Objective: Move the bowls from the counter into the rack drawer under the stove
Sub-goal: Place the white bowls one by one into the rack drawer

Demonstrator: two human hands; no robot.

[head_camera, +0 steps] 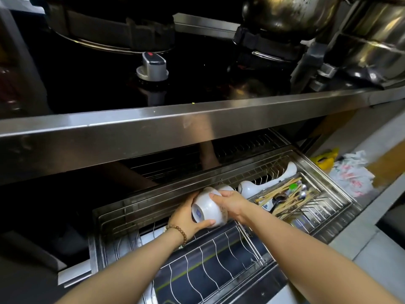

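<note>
A white bowl (pixel 207 207) with a blue mark on its base is held tipped on its side, low over the open rack drawer (pixel 328 218) under the stove. My left hand (pixel 188 217) grips it from below and the left, thumb along its lower rim. My right hand (pixel 228 204) grips it from the top right, fingers over its side. Behind the bowl, white crockery (pixel 252 188) lies in the drawer's wire rack; how many pieces I cannot tell.
A wire cutlery basket (pixel 289 199) with chopsticks and spoons sits in the drawer's right part. The steel counter edge (pixel 197 126) overhangs the drawer, with a stove knob (pixel 152 66) and pots (pixel 291 14) above. Plastic bags (pixel 350 172) lie on the floor at right.
</note>
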